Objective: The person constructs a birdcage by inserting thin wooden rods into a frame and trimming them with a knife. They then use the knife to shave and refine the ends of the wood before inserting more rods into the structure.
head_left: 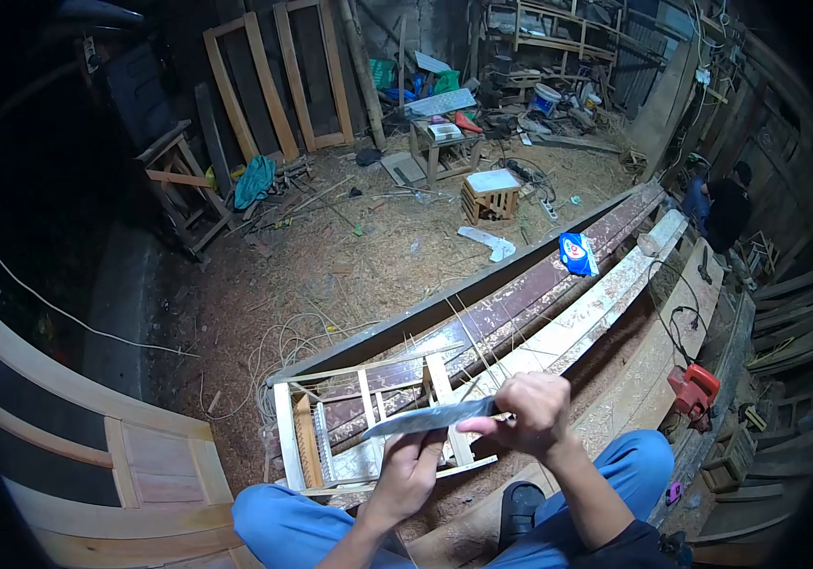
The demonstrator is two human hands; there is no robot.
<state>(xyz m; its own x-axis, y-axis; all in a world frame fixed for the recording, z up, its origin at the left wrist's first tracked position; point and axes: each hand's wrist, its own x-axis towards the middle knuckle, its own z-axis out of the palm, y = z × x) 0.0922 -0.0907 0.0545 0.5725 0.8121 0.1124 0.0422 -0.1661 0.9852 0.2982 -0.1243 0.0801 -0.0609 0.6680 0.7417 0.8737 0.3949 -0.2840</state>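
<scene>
A broad metal blade lies across the view in front of my knees, its tip toward the left. My right hand is closed around its handle end. Beneath the blade, my left hand has its fingers up against something thin, largely hidden by the blade and fingers. Thin strips stick up just behind the blade. Below and left of my hands is a light wooden frame with slats, resting on the long planks.
A blue packet lies on a dark red plank. A red power tool with a cord sits at right. Door panels stand at left. A slatted crate is on the shavings-covered floor. Another person crouches at upper right.
</scene>
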